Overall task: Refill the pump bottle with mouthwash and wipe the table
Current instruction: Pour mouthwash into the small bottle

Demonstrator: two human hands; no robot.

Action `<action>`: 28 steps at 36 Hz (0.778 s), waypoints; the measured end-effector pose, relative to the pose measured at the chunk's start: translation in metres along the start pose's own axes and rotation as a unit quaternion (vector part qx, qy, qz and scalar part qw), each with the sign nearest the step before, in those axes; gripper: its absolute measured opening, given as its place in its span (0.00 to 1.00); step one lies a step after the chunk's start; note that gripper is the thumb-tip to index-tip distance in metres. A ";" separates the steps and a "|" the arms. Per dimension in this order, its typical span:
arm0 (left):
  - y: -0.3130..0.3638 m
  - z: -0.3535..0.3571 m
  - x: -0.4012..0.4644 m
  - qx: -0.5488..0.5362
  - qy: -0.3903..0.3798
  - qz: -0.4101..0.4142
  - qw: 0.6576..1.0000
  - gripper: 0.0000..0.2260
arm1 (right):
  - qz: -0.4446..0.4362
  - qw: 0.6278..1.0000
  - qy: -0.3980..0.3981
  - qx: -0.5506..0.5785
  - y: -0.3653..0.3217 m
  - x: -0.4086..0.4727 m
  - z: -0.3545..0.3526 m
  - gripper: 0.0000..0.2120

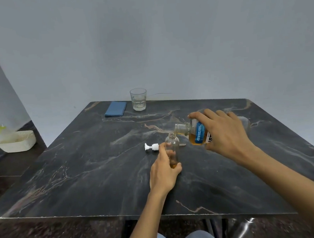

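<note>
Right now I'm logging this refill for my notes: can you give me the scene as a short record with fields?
left hand: grips the small clear bottle, upright on the table
right hand: holds the mouthwash bottle tipped, its mouth over the small bottle's neck
pump head: off, lying on the table behind the left hand
blue cloth: folded, far edge
glass: beside the cloth

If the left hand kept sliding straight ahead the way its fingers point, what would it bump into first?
Probably the white pump head, lying on the table just beyond the left hand, which grips the small clear bottle. Depth is hard to judge; the hand might slip just past it.
</note>
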State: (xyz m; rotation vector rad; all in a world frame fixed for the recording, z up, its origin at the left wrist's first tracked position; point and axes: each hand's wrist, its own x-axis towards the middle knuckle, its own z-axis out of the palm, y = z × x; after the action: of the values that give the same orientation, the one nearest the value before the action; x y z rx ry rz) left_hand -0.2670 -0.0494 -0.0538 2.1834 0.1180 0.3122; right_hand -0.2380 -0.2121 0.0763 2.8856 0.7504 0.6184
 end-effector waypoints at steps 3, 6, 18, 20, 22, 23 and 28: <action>0.000 0.000 0.000 -0.002 0.001 -0.003 1.000 0.31 | -0.001 1.000 0.001 -0.001 0.000 0.000 0.000 0.42; -0.001 0.001 0.000 -0.001 0.000 -0.002 1.000 0.32 | -0.002 1.000 0.000 -0.003 -0.001 0.000 -0.001 0.42; -0.001 0.001 0.000 0.005 0.010 0.005 1.000 0.31 | -0.009 1.000 0.007 -0.004 0.000 -0.001 -0.001 0.42; 0.000 0.001 -0.001 0.006 0.009 0.006 1.000 0.32 | -0.010 1.000 0.008 -0.006 0.000 0.000 -0.001 0.42; 0.000 0.001 -0.002 0.005 0.008 0.006 1.000 0.32 | -0.009 1.000 0.006 -0.007 0.000 0.000 -0.001 0.42; 0.000 0.001 -0.002 0.004 0.007 0.005 1.000 0.32 | -0.008 1.000 0.006 -0.007 0.000 0.000 -0.001 0.42; 0.001 0.000 -0.002 0.002 0.004 0.002 1.000 0.32 | -0.010 1.000 0.004 -0.011 0.000 0.000 -0.002 0.42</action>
State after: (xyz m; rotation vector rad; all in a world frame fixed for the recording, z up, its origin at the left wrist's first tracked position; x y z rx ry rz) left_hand -0.2690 -0.0506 -0.0532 2.1860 0.1193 0.3229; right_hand -0.2385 -0.2121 0.0779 2.8546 0.7672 0.6323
